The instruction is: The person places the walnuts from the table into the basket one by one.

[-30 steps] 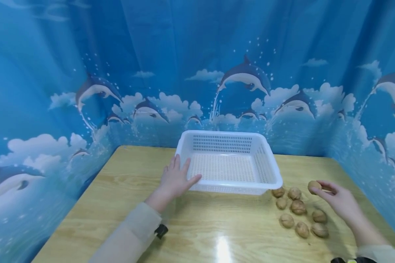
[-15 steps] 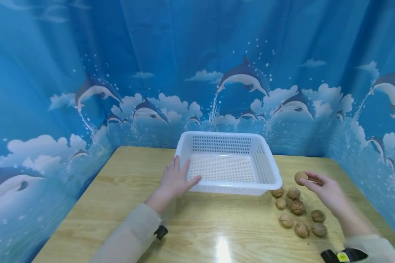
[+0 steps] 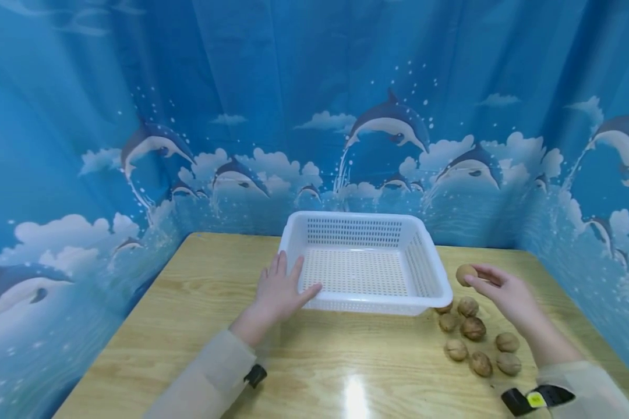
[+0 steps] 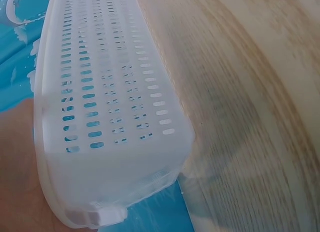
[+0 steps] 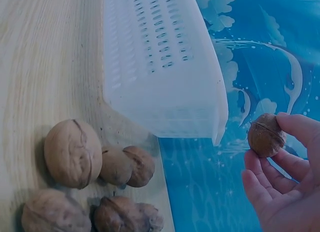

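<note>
Backdrop: a blue curtain (image 3: 314, 87) printed with dolphins and clouds is hung behind and beside the table; no writing is seen on it.
Table: a wooden table (image 3: 199, 326) with pale grain; a light glare is noted near the front edge.
Basket: a white slotted plastic basket (image 3: 314, 302) is set at the middle rear of the table, long axis running left to right, open side up. No brand or label can be read on it in any view.
Left hand: the left hand (image 3: 282, 288) is laid flat against the basket's front left corner, fingers straight and slightly spread, thumb along the front wall. In the left wrist view the basket wall (image 4: 110, 106) is seen right beside the palm.
Right hand: the right hand (image 3: 505, 291) is held above the table just right of the basket, its fingers curled.
Held walnut: one walnut (image 3: 466, 274) is pinched between the right thumb and fingertips (image 5: 295, 129), projecting past them toward the basket, close to its right rim but apart from it. Its seam (image 5: 265, 129) is seen running across the shell; which way the long axis points cannot be told.
Loose walnuts: a cluster of walnuts (image 3: 474, 340) lies on the table by the basket's front right corner, below the right hand; the nearest is partly hidden under the rim.
Wrist band: a black band with a yellow tag (image 3: 536, 399) is worn on the right sleeve; its writing is too small to be read.
</note>
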{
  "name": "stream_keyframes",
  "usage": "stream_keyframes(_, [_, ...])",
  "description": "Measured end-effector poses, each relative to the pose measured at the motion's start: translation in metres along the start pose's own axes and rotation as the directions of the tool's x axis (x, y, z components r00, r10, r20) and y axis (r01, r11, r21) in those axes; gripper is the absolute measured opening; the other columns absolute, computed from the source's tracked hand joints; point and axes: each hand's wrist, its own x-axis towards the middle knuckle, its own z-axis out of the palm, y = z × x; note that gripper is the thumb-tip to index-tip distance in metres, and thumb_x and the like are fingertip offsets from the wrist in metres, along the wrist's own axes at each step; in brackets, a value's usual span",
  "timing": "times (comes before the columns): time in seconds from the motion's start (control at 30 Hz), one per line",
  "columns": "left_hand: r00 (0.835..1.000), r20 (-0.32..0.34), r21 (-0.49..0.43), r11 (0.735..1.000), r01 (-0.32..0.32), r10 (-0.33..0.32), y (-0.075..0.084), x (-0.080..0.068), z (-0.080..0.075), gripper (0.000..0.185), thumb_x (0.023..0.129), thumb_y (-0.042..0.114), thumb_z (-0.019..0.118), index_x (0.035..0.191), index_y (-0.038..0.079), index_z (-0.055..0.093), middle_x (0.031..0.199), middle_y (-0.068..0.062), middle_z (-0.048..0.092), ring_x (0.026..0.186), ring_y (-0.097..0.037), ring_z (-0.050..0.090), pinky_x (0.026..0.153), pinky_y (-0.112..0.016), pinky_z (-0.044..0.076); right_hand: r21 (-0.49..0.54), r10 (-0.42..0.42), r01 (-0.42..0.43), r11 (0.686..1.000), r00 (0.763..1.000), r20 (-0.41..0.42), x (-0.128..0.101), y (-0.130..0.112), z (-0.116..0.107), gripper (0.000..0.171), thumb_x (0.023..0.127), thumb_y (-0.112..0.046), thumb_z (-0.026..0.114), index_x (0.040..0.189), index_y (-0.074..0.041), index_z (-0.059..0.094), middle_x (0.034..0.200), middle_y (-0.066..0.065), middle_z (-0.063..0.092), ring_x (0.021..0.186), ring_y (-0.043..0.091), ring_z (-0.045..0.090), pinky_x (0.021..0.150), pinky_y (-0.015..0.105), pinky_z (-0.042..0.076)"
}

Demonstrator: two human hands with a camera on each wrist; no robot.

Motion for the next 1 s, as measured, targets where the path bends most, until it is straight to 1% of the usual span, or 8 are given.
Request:
stream_keyframes(0.17, [1.0, -0.005, 0.01, 1.0, -0.002, 0.002, -0.001, -0.002, 0.001, 0.087, 0.084, 0.073, 0.036, 0.15, 0.018, 0.02, 0.153, -0.022, 0.004, 0.139, -0.038, 0.002, 0.108, -0.057, 0.009, 0.009, -0.003, 0.003, 1.0, 1.0, 0.008, 0.003, -0.012, 0.002, 0.079, 0.092, -0.052, 0.047, 0.145, 0.003, 0.025, 0.142, 0.033, 0.028, 0.124, 0.051, 0.032, 0.092, 0.064, 0.034])
stream_keyframes(0.33, [1.0, -0.005, 0.012, 1.0, 0.003, -0.003, -0.001, -0.005, 0.002, 0.087, 0.084, 0.071, 0.038, 0.15, 0.018, 0.02, 0.153, -0.022, 0.003, 0.139, -0.039, 0.002, 0.109, -0.057, 0.008, 0.01, -0.011, 0.01, 1.0, 1.0, 0.023, 0.009, -0.023, 0.005, 0.08, 0.091, -0.055, 0.047, 0.145, 0.001, 0.026, 0.143, 0.029, 0.03, 0.126, 0.049, 0.031, 0.093, 0.064, 0.033])
stream_keyframes(0.47, [1.0, -0.004, 0.0, 1.0, 0.009, -0.009, 0.0, -0.008, 0.002, 0.086, 0.085, 0.069, 0.041, 0.15, 0.018, 0.02, 0.153, -0.021, 0.003, 0.14, -0.038, 0.001, 0.109, -0.056, 0.007, 0.018, -0.023, 0.022, 1.0, 0.999, 0.028, 0.015, -0.032, 0.008, 0.081, 0.09, -0.056, 0.047, 0.145, 0.0, 0.027, 0.142, 0.027, 0.033, 0.125, 0.047, 0.034, 0.093, 0.062, 0.034])
stream_keyframes(0.6, [1.0, 0.0, -0.006, 1.0, 0.014, -0.014, 0.001, -0.009, 0.001, 0.086, 0.085, 0.069, 0.041, 0.15, 0.018, 0.02, 0.154, -0.021, 0.003, 0.14, -0.037, 0.0, 0.109, -0.056, 0.006, 0.057, -0.029, 0.027, 0.998, 0.999, 0.04, 0.023, -0.041, 0.012, 0.081, 0.089, -0.055, 0.05, 0.145, 0.0, 0.028, 0.14, 0.027, 0.035, 0.125, 0.045, 0.035, 0.095, 0.061, 0.034])
stream_keyframes(0.7, [1.0, 0.007, 0.005, 1.0, 0.013, -0.013, 0.002, -0.011, 0.001, 0.088, 0.083, 0.073, 0.037, 0.15, 0.018, 0.02, 0.154, -0.021, 0.003, 0.14, -0.037, 0.0, 0.109, -0.056, 0.007, 0.089, -0.032, 0.026, 0.996, 0.998, 0.058, 0.03, -0.048, 0.015, 0.081, 0.089, -0.055, 0.051, 0.145, -0.001, 0.028, 0.14, 0.026, 0.036, 0.126, 0.043, 0.035, 0.097, 0.06, 0.033])
stream_keyframes(0.83, [1.0, 0.018, 0.01, 1.0, 0.015, -0.015, 0.002, -0.013, 0.0, 0.091, 0.082, 0.076, 0.034, 0.15, 0.018, 0.02, 0.154, -0.021, 0.003, 0.14, -0.037, 0.0, 0.109, -0.056, 0.007, 0.148, -0.048, 0.036, 0.988, 0.996, 0.08, 0.042, -0.058, 0.021, 0.081, 0.089, -0.052, 0.053, 0.145, 0.0, 0.026, 0.141, 0.025, 0.035, 0.127, 0.041, 0.037, 0.099, 0.054, 0.035])
stream_keyframes(0.9, [1.0, 0.017, 0.005, 1.0, 0.017, -0.017, 0.002, -0.014, 0.0, 0.09, 0.082, 0.075, 0.036, 0.15, 0.017, 0.02, 0.154, -0.021, 0.003, 0.14, -0.037, 0.0, 0.109, -0.056, 0.007, 0.178, -0.054, 0.037, 0.983, 0.994, 0.092, 0.049, -0.065, 0.025, 0.08, 0.09, -0.05, 0.054, 0.145, 0.001, 0.026, 0.141, 0.026, 0.035, 0.126, 0.04, 0.038, 0.1, 0.05, 0.037])
stream_keyframes(1.0, [1.0, 0.007, 0.003, 1.0, 0.011, -0.011, 0.003, -0.015, -0.001, 0.088, 0.084, 0.072, 0.039, 0.15, 0.017, 0.021, 0.153, -0.021, 0.003, 0.14, -0.038, 0.0, 0.109, -0.056, 0.007, 0.192, -0.045, 0.024, 0.981, 0.993, 0.108, 0.058, -0.074, 0.029, 0.08, 0.09, -0.048, 0.055, 0.145, 0.002, 0.026, 0.143, 0.025, 0.033, 0.126, 0.039, 0.039, 0.1, 0.048, 0.038])
